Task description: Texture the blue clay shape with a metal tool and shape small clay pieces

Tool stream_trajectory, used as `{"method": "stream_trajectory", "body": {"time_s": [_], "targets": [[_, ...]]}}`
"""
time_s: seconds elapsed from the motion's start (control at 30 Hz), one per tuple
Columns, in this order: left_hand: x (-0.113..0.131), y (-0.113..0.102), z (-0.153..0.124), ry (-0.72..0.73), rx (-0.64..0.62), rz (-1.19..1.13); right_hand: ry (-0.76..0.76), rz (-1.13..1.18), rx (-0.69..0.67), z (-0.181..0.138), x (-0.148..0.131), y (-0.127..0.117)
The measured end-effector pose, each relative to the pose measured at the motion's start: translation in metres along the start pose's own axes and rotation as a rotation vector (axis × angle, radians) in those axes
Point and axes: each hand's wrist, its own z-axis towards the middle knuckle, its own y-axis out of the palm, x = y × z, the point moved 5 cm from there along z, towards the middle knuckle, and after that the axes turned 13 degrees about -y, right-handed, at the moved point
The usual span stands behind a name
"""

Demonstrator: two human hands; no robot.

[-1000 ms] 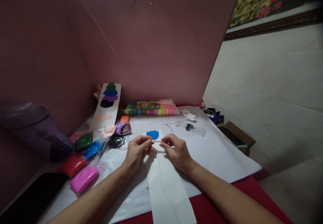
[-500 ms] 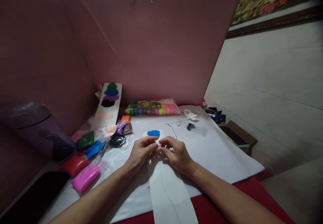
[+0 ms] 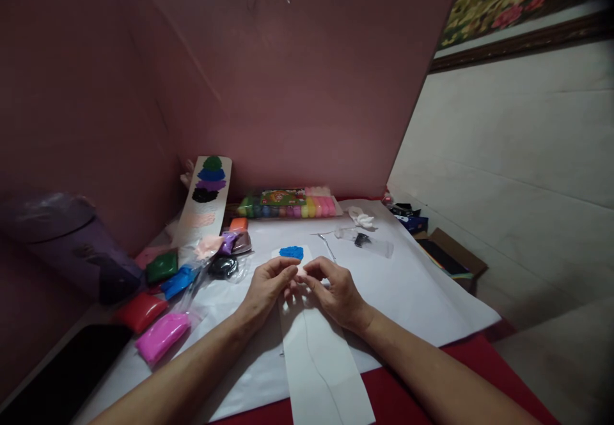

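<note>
My left hand [image 3: 267, 286] and my right hand [image 3: 337, 289] meet over a white card strip [image 3: 319, 355], thumbs and fingertips pinched close together. Between the fingertips shows a small pale pink piece of clay [image 3: 300, 271], mostly covered by the fingers. A thin curved line runs down the card below the hands. Just beyond the fingers, a textured patch of blue clay [image 3: 291, 252] covers the card's far end. A thin metal tool [image 3: 327, 248] lies on the white sheet past my right hand.
Bagged clay, including a pink pack [image 3: 163, 337] and a red pack [image 3: 141, 313], lies to the left. A card with coloured patches [image 3: 221, 217] leans at the back, beside a multicoloured clay package [image 3: 288, 204]. A clear tube [image 3: 378, 246] and white clay [image 3: 362, 218] lie back right.
My fingertips have shifted slightly on the pale clay, drawing a little closer together. The card and the surrounding things stay where they were.
</note>
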Motion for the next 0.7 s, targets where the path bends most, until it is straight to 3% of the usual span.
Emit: {"method": "stream_trajectory", "body": {"time_s": [0.2,0.43,0.7], "targets": [[0.0008,0.0011,-0.0002,0.031,-0.076,0.090,-0.013,-0.006,-0.016,0.0010,-0.0005,-0.0001],[-0.0018,0.0009,0.0014,-0.009,-0.040,0.064,-0.056,-0.020,-0.010,0.0014,-0.0007,0.0007],[0.0021,0.0001,0.0012,0.049,-0.040,0.092,-0.087,-0.038,-0.035,0.0011,-0.0040,0.0002]]}}
